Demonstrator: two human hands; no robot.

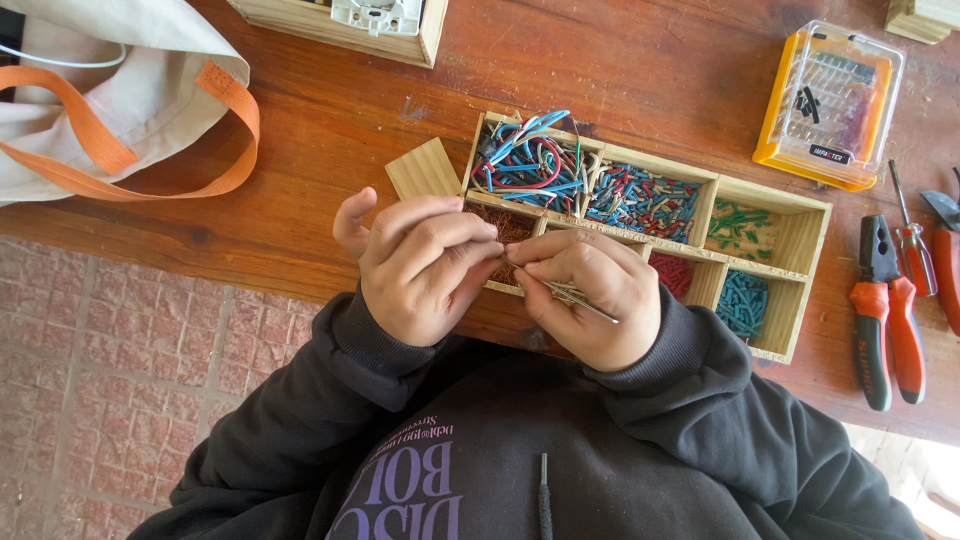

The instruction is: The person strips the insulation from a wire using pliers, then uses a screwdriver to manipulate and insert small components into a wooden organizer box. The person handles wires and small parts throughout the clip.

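Note:
My left hand [420,265] and my right hand [590,295] meet fingertip to fingertip just above the near edge of a wooden compartment box [800,240]. Metal tweezers [575,297] are pinched in my right hand, their tips pointing toward my left fingers. The left fingers are closed on something too small to make out. Behind the hands, the box holds blue and red wire loops [530,160], mixed short wire pieces [640,200], green bits [738,225], blue bits [742,302] and red bits [672,272]. A thin brown mass [510,225] fills the compartment right behind my fingers.
A small wood block [423,168] lies left of the box. Red-handled pliers [885,320] and a screwdriver [910,240] rest at the right, an orange bit case [828,105] behind them. A beige bag with orange straps [120,100] sits far left. Brick floor [120,370] lies below the table edge.

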